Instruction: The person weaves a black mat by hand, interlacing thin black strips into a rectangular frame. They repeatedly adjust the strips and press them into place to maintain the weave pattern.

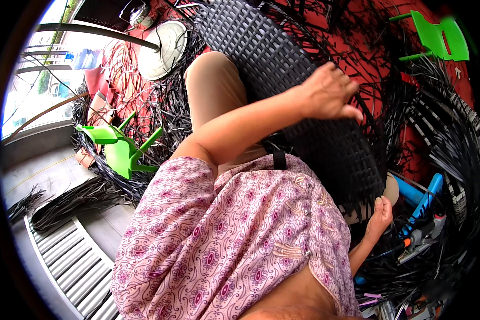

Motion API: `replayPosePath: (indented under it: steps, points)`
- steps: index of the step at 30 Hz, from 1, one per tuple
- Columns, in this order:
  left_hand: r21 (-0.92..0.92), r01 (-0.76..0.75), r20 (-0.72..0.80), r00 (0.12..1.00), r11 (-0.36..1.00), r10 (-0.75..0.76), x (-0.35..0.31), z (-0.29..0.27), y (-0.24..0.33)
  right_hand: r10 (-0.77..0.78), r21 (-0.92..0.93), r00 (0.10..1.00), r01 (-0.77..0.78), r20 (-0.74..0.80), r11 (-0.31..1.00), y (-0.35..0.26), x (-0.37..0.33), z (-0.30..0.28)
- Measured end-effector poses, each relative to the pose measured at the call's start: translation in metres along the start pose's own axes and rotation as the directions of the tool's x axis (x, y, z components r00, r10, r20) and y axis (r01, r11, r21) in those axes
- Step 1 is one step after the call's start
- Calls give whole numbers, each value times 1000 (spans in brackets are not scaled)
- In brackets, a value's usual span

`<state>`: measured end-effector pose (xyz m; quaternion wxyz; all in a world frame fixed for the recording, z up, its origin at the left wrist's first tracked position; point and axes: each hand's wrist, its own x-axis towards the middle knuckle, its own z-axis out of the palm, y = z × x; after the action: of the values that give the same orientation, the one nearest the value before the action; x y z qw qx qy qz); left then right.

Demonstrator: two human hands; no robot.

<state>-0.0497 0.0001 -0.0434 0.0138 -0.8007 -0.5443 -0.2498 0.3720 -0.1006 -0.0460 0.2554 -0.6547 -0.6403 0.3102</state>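
A long panel of black woven strips [261, 45] lies slanting across my lap, rounded at its near end. My left hand [330, 93] is raised over the panel's right side, its fingers curled and its thumb standing apart. Whatever may be inside those fingers is hidden. Down at the near right edge, my right hand [380, 216] has thumb and fingertips pressed together, close against the panel. Loose ends of black strip [364, 210] stick out from the weave there, and the pinch seems to be on one of them.
Black strips [453, 149] lie heaped on the red floor [365, 32]. Green plastic chairs stand at left [120, 152] and far right [442, 40]. A round pale base with a pole [165, 50] is at the upper left. Beside my right hand are blue bars [426, 200] and a tool [424, 234].
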Motion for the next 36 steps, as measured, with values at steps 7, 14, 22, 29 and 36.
replayPosePath:
  steps: [7,14,22,29,36]
  points:
    - [125,249,-210,953,961,-219,-9,-30,-106,-11,62,1000,12,-17,998,-3,-1,4]
    - [471,147,-272,962,870,-15,-27,-50,-209,21,82,1000,-21,-2,996,-5,1,3]
    - [617,156,-326,943,771,70,-33,-58,-289,7,70,999,-4,-39,998,-16,-2,8]
    - [555,512,-466,844,656,-265,-19,-84,-292,-14,32,999,15,-31,999,-22,2,7]
    - [-380,78,172,985,922,-12,-10,-31,-73,-72,-30,997,71,-32,997,-34,2,6]
